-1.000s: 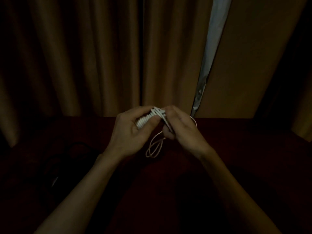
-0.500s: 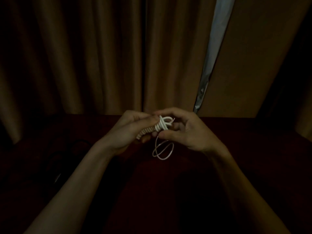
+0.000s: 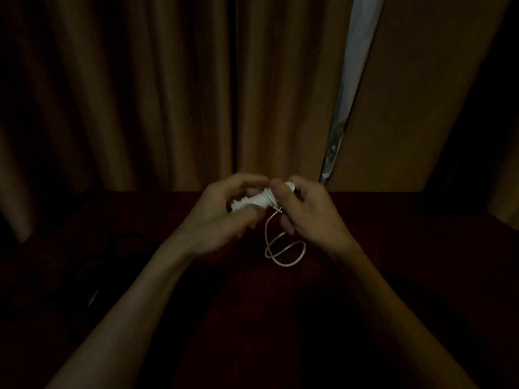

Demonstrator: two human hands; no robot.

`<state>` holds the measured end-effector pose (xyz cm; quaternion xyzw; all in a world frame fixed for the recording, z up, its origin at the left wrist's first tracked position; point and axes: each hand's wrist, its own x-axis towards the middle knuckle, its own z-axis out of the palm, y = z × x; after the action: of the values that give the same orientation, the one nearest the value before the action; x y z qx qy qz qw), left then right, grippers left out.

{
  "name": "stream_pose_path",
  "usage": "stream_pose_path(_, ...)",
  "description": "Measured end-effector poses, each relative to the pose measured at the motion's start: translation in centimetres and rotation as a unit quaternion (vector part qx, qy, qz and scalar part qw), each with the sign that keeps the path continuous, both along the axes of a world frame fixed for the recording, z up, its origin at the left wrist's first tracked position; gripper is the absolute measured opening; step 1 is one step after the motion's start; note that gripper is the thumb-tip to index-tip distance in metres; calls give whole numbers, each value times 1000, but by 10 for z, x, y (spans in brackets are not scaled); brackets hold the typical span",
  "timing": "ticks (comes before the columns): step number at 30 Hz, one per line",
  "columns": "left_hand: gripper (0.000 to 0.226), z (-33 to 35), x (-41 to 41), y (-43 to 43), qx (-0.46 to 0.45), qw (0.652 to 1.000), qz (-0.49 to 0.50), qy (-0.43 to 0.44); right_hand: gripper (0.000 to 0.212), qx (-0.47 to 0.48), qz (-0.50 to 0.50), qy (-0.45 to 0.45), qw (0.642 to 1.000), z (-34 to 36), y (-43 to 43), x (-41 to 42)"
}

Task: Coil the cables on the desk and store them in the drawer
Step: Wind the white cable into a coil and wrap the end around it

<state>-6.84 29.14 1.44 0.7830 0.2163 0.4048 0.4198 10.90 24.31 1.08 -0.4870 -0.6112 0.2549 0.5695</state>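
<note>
Tan pleated curtains (image 3: pixel 168 94) hanging in folds, pale bright gap (image 3: pixel 354 66) between panels

The person is showing two bare arms: the left forearm (image 3: pixel 134 304) and the right forearm (image 3: pixel 393 304) are appearing uncovered from the frame's lower edge to the wrists. The left hand (image 3: pixel 222 217) and the right hand (image 3: pixel 311 217) are bare as well, with slim fingers (image 3: pixel 241 181). Dim light is hiding nails and finer marks.
</note>
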Motion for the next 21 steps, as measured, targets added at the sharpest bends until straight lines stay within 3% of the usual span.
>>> stream_pose_path(2,54,1,4,-5,149,987,48,20,60,17,-22,6,1000,-2,1,-3)
stream_pose_path(4,46,0,8,-7,243,966,82,24,66,32,-32,19,999,-3,3,-9)
stream_pose_path(8,34,-4,8,-2,294,947,131,5,74,32,-3,56,998,-3,5,-13)
stream_pose_path(12,27,-3,1,-1,188,971,147,-29,36,-34,129,86,987,-1,3,-3)
stream_pose_path(17,18,1,-7,5,74,991,93,-65,17,-33,200,55,978,-4,5,7)
stream_pose_path(21,15,4,-4,2,-61,995,8,-83,36,-14,204,73,976,-2,1,10)
